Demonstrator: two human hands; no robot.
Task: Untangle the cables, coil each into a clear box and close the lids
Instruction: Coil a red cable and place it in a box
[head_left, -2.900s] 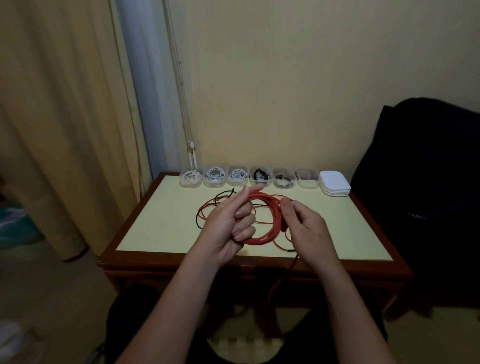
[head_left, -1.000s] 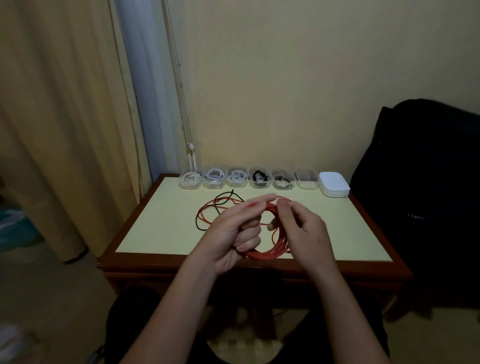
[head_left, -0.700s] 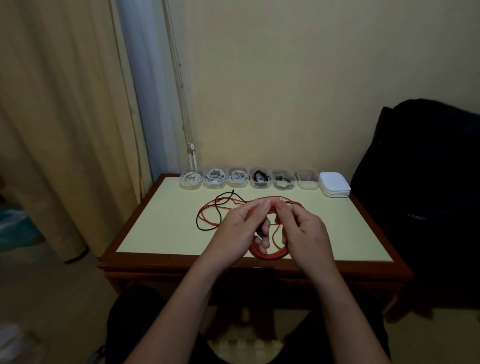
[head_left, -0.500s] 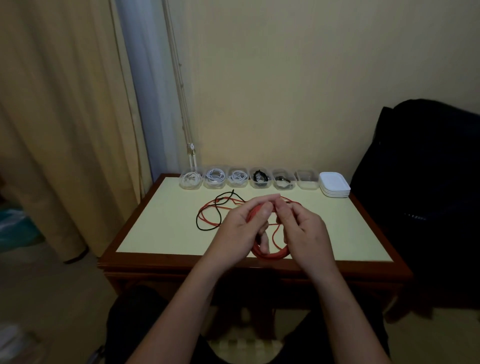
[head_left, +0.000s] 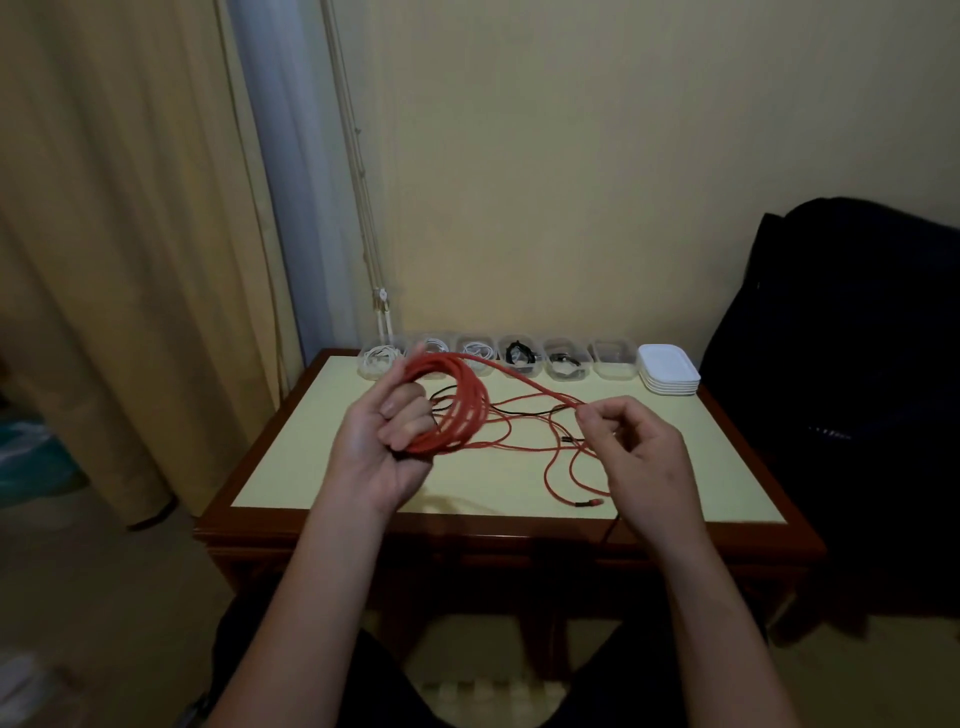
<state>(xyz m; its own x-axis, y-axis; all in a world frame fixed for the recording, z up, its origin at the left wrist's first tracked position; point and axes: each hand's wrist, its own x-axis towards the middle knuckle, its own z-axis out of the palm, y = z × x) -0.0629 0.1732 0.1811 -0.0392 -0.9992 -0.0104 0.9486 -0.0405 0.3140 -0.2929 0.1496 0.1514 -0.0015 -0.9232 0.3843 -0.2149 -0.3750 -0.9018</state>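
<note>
I observe the left hand (head_left: 378, 453) raised above the bench (head_left: 306, 457), fingers curled round a coil of red cable (head_left: 460, 410) and gripping it. One red strand runs from the top of the coil to the right hand (head_left: 644, 460), which pinches it between thumb and forefinger, the other fingers loosely curled. The uncoiled length of red cable lies in loose loops on the bench between the hands, its connector end (head_left: 592, 502) near the front edge. A black cable (head_left: 522, 412) lies across those loops.

Six clear boxes (head_left: 615, 359) stand in a row along the far edge, all without lids. The three on the left hold white cables, the next two black cables; I cannot tell what the sixth contains. A stack of white lids (head_left: 669, 370) sits just beside it.
</note>
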